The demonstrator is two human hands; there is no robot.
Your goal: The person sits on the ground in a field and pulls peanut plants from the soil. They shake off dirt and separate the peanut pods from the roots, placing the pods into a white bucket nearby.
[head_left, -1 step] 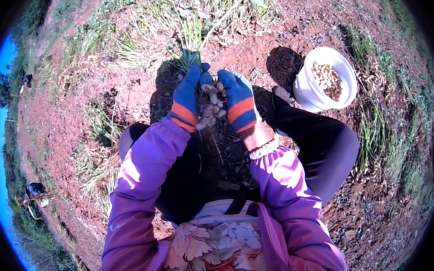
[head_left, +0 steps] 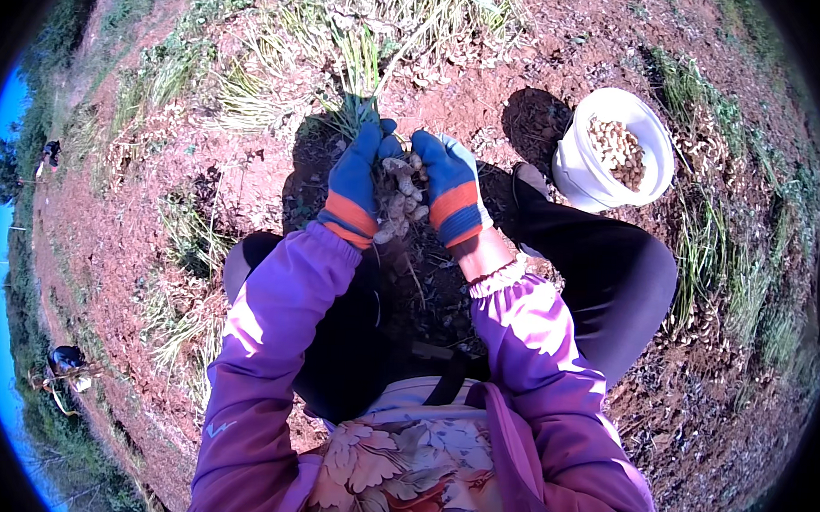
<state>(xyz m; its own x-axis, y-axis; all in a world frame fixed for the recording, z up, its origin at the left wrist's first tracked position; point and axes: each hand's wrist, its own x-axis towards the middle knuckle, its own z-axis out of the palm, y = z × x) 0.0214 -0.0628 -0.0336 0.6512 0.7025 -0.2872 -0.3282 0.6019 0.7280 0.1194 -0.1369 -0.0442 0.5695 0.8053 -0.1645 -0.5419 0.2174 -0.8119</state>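
Both my hands wear blue gloves with orange-striped cuffs and meet in front of me, between my bent legs. My left hand [head_left: 359,170] is closed around the stems of a peanut plant [head_left: 360,68], whose green leaves and stalks point away from me. A cluster of pale, soil-dusted peanuts [head_left: 398,209] hangs on its roots between my palms, toward my body. At the upper right of that cluster, my right hand [head_left: 446,179] has its fingers curled onto the peanuts. Its fingertips are partly hidden, so which pods they touch is unclear.
A white bucket [head_left: 570,176] partly filled with peanuts stands beyond my right knee. Pulled plants [head_left: 251,99] lie on the reddish soil ahead and left, with more greenery [head_left: 702,262] at the right. Two people [head_left: 68,359] are far off at the left edge.
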